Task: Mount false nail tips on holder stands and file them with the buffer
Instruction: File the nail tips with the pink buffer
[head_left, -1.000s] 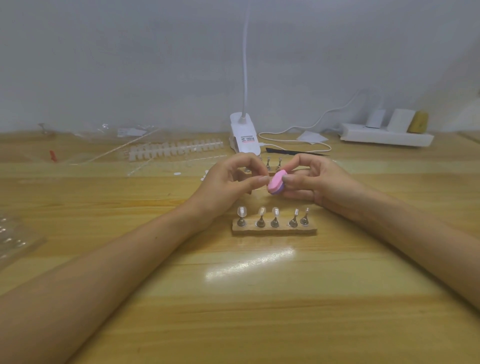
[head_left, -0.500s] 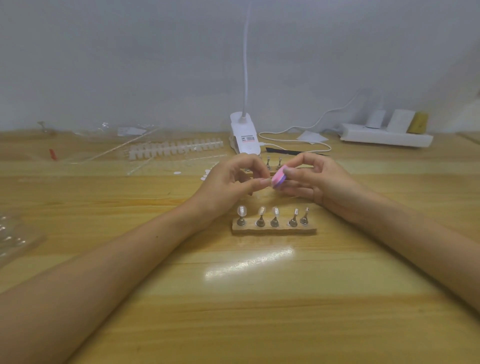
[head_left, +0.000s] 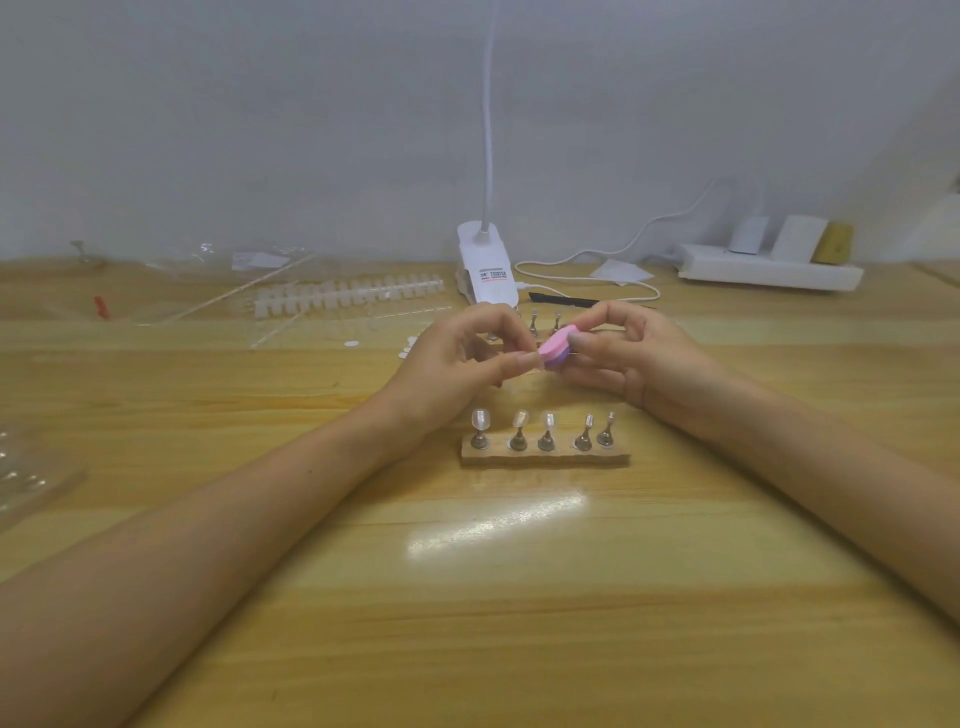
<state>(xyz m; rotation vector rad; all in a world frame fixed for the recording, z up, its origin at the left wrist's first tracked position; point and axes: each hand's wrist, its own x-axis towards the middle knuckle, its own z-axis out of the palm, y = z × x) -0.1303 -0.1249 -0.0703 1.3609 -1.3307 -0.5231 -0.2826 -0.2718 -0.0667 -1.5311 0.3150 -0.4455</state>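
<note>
**Head view, read left to right.** Clear plastic wrapping (head_left: 31, 478) lies at the left edge of the bench (head_left: 519, 623). Farther back, a strip of loose tips (head_left: 348, 293) lies flat.

- **Left arm:** The forearm crosses the bench diagonally from the lower left corner.
- **Left hand:** The left hand (head_left: 452, 358) is curled. Its thumb and forefinger meet tip to tip against the edge of the buffer (head_left: 555, 351). Whether anything is pinched between them cannot be told.
- **Buffer:** This pink-and-purple oval pad is held in the air between the two hands, above and behind the holder stand (head_left: 545, 458).
- **Holder stand:** This wooden block rests on the bench between the wrists. It carries five metal pegs in a row, each topped with one of the clear nail tips (head_left: 481, 419).
- **Right hand:** The right hand (head_left: 634, 364) grips the buffer between thumb and fingers, with the palm turned toward the left hand. Its forearm runs off to the lower right.

At the back stand a white clip lamp (head_left: 485, 273) and, at far right, a power strip (head_left: 769, 271).
</note>
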